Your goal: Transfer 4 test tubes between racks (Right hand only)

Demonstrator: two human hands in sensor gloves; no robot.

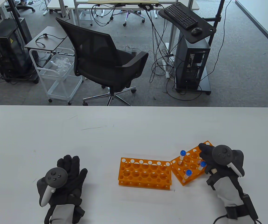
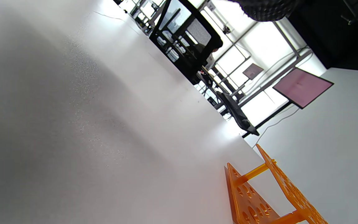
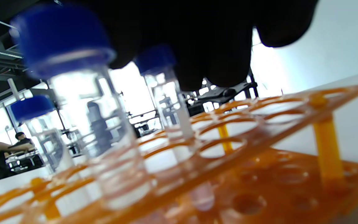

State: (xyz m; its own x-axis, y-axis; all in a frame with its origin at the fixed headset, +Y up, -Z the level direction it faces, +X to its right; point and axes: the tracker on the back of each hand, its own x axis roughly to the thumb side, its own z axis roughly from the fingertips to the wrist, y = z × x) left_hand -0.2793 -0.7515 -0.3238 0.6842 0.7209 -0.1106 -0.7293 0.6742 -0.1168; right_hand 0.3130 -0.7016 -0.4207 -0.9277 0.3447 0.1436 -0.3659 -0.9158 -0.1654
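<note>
While the right hand point(image 1: 214, 158) hovers over the tilted rack point(image 1: 189, 165), its grip hidden, it should pinch one tube point(image 1: 202, 165) by its cap and lift straight.

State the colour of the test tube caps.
Blue caps; clearest in the table view.

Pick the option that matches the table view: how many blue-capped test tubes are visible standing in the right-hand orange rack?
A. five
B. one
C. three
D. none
C: three blue-capped tubes and stand in the right rack, where the right hand rests over its far side; the left rack shows only bare holes.
</note>
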